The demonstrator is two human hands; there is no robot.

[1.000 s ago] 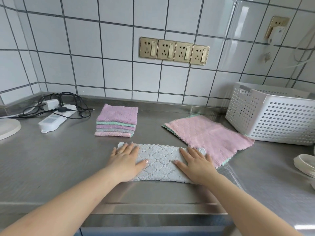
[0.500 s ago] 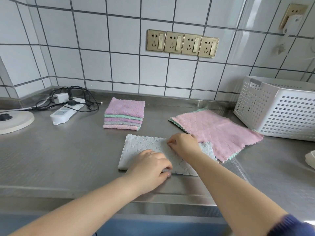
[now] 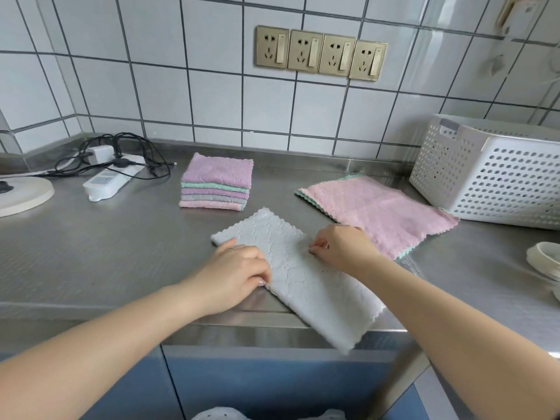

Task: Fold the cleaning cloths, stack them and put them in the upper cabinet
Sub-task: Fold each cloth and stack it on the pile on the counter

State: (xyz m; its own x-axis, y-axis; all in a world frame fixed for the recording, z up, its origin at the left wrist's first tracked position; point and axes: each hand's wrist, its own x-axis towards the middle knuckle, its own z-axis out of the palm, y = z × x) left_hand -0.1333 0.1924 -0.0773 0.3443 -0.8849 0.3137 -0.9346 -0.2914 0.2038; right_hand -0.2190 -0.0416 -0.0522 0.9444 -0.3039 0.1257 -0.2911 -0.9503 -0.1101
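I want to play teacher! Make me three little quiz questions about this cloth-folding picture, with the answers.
1. True or false: the grey cloth hangs partly over the counter edge.
2. Which colour tops the folded stack? A green, B purple, C grey.
3. Fill in: the right hand pinches the grey cloth's ____ edge.

Key: 1 true. 2 B. 3 right. The left hand holds the opposite edge.

Both forearms are seen bare, no sleeves are worn. A thin ring is worn on the left hand (image 3: 235, 272); the right hand (image 3: 342, 250) is unadorned.
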